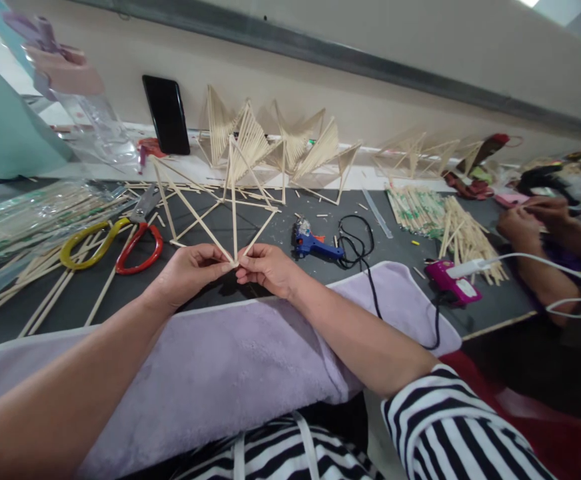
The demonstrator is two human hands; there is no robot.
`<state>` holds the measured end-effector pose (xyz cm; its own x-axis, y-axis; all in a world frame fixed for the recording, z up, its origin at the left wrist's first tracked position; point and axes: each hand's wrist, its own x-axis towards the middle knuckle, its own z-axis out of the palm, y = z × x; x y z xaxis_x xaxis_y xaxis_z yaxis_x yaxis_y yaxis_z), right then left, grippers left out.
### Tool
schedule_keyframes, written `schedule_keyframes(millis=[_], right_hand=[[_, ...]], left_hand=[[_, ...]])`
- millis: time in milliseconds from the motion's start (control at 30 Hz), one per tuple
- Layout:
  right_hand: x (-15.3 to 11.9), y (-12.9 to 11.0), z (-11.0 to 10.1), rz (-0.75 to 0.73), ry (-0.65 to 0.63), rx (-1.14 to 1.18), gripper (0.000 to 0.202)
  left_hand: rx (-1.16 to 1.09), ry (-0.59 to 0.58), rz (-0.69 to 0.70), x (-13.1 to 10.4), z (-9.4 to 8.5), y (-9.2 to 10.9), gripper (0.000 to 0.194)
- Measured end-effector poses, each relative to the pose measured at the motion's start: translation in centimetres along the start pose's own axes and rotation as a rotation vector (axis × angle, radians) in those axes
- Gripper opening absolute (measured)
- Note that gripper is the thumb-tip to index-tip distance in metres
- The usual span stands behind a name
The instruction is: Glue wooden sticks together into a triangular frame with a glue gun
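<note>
A frame of thin wooden sticks stands on the dark table in front of me, its sticks meeting at a near corner. My left hand pinches that corner from the left, thumb and fingers closed on it. From the right, my right hand grips the same corner between thumb and fingertips. The two hands almost touch. A blue glue gun lies to the right of the frame, and scissors with yellow and red handles lie to its left.
Finished-looking stick structures stand by the wall near a black phone. Loose sticks lie left, stick bundles right. A pink power socket, a lilac cloth, a bottle and another person's hands are visible.
</note>
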<state>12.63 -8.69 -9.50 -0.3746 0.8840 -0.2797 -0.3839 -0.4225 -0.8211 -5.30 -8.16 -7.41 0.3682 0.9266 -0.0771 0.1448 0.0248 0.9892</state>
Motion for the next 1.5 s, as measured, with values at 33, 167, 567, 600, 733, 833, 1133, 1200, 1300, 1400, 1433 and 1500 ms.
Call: schedule_keyframes(millis=[33, 167, 567, 600, 733, 833, 1133, 1200, 1300, 1400, 1433, 1500], right_hand=[[-0.01, -0.01, 0.01, 0.0, 0.003, -0.003, 0.023], [-0.1, -0.07, 0.07, 0.012, 0.01, -0.011, 0.024], [-0.07, -0.12, 0.13, 0.019, 0.01, -0.013, 0.022], [-0.05, -0.11, 0.12, 0.018, 0.009, -0.012, 0.023], [0.04, -0.03, 0.01, 0.014, 0.003, -0.008, 0.023], [0.14, 0.01, -0.01, 0.012, 0.003, -0.004, 0.023], [0.45, -0.06, 0.01, 0.022, 0.017, -0.005, 0.024], [0.4, -0.02, 0.01, 0.022, 0.022, -0.016, 0.024], [0.23, 0.11, 0.02, -0.002, 0.026, -0.014, 0.029], [0.13, 0.26, -0.03, -0.025, 0.011, -0.007, 0.035], [0.11, 0.31, -0.05, -0.031, 0.008, -0.006, 0.037], [0.09, 0.37, -0.05, -0.029, 0.01, -0.007, 0.038]], left_hand=[[0.0, 0.002, -0.001, 0.01, 0.02, -0.02, 0.024], [0.026, 0.007, 0.019, 0.08, 0.02, -0.18, 0.025], [0.031, 0.009, 0.001, 0.05, -0.14, -0.35, 0.027], [0.03, 0.005, 0.001, 0.06, -0.17, -0.4, 0.027], [0.036, 0.002, 0.004, 0.11, -0.24, -0.43, 0.026], [0.038, 0.001, 0.011, 0.16, -0.26, -0.36, 0.024], [0.002, -0.019, -0.008, 0.67, -0.4, -0.9, 0.023], [0.02, -0.001, -0.005, 0.58, -0.4, -0.9, 0.023], [0.039, 0.012, 0.01, 0.27, -0.28, -0.72, 0.022], [0.032, 0.009, 0.029, 0.12, -0.12, -0.63, 0.025], [0.034, 0.005, 0.031, 0.12, -0.09, -0.63, 0.026], [0.047, 0.005, 0.036, 0.15, -0.04, -0.66, 0.026]])
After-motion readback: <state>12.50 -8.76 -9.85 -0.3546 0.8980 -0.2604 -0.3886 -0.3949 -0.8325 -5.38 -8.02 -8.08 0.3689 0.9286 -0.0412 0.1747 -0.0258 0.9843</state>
